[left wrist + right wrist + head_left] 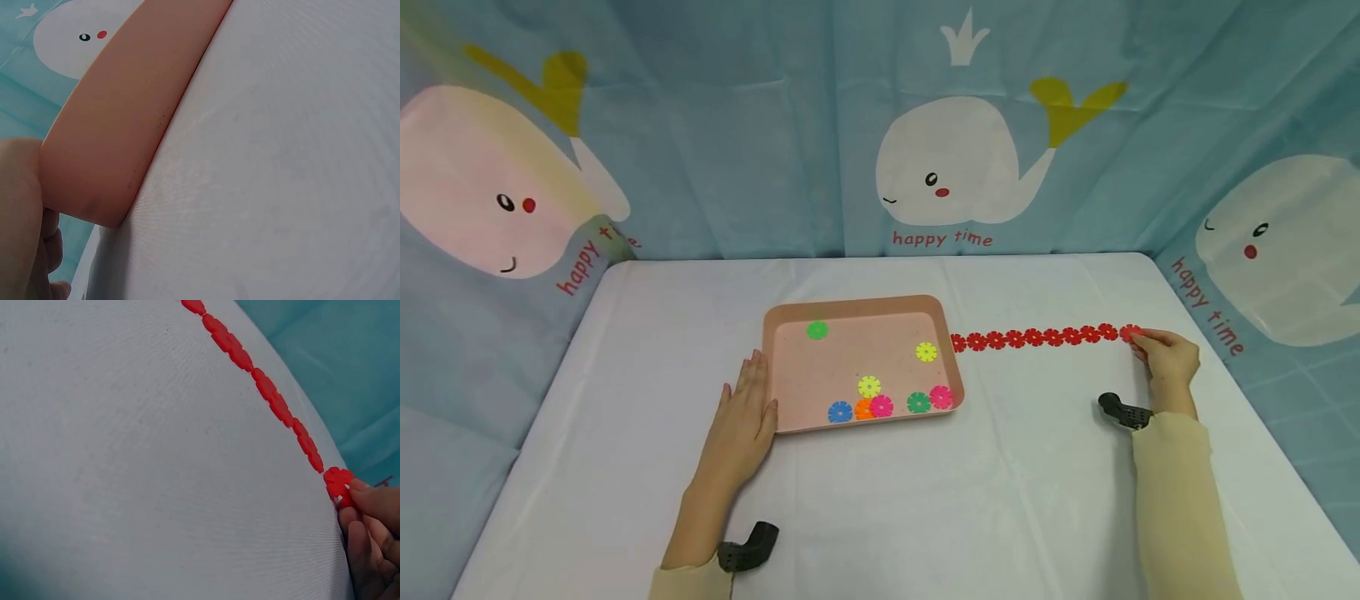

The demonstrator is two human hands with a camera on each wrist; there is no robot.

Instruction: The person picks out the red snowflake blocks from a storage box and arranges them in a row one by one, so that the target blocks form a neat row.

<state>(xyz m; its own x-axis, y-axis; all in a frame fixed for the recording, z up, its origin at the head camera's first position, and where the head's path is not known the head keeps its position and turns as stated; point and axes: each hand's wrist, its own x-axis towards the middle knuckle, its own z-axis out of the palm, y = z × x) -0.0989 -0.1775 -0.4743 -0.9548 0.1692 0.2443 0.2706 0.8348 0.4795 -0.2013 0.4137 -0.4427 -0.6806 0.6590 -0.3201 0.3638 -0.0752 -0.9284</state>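
Observation:
A row of red snowflake discs [1033, 337] runs rightward from the tray's right side across the white table. At its far right end my right hand [1167, 358] pinches a red snowflake disc [337, 482] between thumb and fingers, close beside the last one in the row. My left hand [741, 425] lies with straight fingers along the left side of the pink tray [857, 307]. In the left wrist view part of that hand [22, 212] shows at the corner of the tray wall [119, 137].
Inside the tray lie several loose discs: a light green disc [817, 330] at the back left, a yellow disc [927, 352] at the right, and blue, orange, pink and green ones along the front. A whale-print curtain [737, 167] hangs behind the table.

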